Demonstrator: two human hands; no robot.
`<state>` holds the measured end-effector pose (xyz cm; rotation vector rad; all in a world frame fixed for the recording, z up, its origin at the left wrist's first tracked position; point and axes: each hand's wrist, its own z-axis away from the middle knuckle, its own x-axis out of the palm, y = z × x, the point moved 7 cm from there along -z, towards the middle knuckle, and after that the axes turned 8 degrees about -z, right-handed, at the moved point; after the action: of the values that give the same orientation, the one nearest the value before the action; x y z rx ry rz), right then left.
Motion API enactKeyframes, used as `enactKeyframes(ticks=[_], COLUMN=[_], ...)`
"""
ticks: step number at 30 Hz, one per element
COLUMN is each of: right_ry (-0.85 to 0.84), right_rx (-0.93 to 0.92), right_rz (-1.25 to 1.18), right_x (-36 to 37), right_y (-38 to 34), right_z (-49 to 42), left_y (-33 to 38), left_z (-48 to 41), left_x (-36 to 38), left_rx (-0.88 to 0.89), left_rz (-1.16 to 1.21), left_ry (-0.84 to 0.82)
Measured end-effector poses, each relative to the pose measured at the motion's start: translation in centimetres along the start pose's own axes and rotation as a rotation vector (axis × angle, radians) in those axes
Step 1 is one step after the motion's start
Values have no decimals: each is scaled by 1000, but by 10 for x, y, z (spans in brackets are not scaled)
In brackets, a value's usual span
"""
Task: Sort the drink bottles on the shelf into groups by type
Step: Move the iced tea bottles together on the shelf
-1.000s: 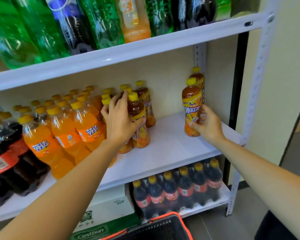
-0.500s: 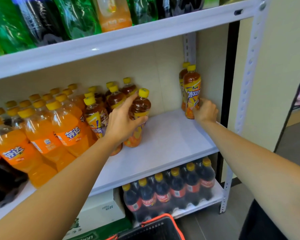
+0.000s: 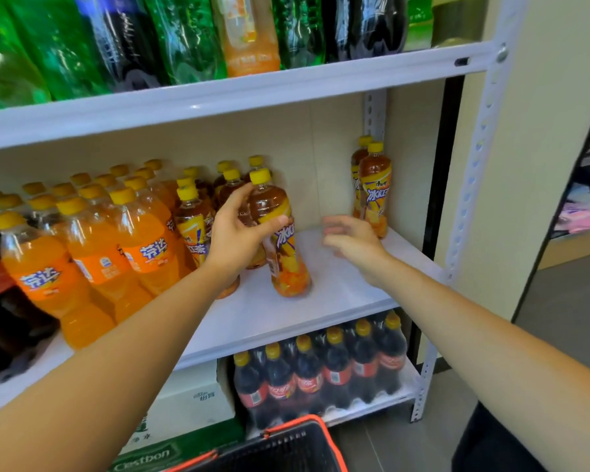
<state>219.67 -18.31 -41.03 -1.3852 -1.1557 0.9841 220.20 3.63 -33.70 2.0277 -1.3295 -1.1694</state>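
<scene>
The person's left hand (image 3: 239, 233) is wrapped round the upper part of a yellow-capped brown iced-tea plastic bottle (image 3: 281, 240). It's tilted a bit, over the middle of the white metal shelf (image 3: 338, 294). The right hand (image 3: 351, 240) hangs above the shelf too, fingers loose, holding nothing. Two matching tea bottles (image 3: 375, 192) stand in the shelf's back right corner, and orange soda bottles (image 3: 143, 247) crowd its left side.

White middle shelf (image 3: 338, 294) carries, left to right: dark cola bottles (image 3: 0, 318), a block of orange soda bottles (image 3: 92, 253), a cluster of iced tea bottles (image 3: 195, 226), one tilted tea bottle (image 3: 286, 253) at its right edge, then bare board. Two tea bottles (image 3: 375, 192) stand upright in the right rear corner, well apart from the cluster
</scene>
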Motion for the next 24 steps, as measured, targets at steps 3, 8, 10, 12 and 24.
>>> enactKeyframes(ticks=[3, 8, 10, 12, 24], right_ry=[-304, -247, -151, -108, -305], right_rx=[57, -84, -98, -85, 149], right_rz=[-11, 110, 57, -12, -546], right_x=[37, 53, 51, 48, 67], right_y=[-5, -1, 5, 11, 31], right_z=[45, 87, 93, 97, 111], left_y=[-6, -12, -15, -18, -48], left_z=[8, 32, 42, 50, 93], left_x=[-11, -24, -27, -31, -43], left_rx=[-128, -271, -309, -332, -272], left_rz=[186, 327, 364, 395, 588], left_ry=[9, 40, 69, 40, -51])
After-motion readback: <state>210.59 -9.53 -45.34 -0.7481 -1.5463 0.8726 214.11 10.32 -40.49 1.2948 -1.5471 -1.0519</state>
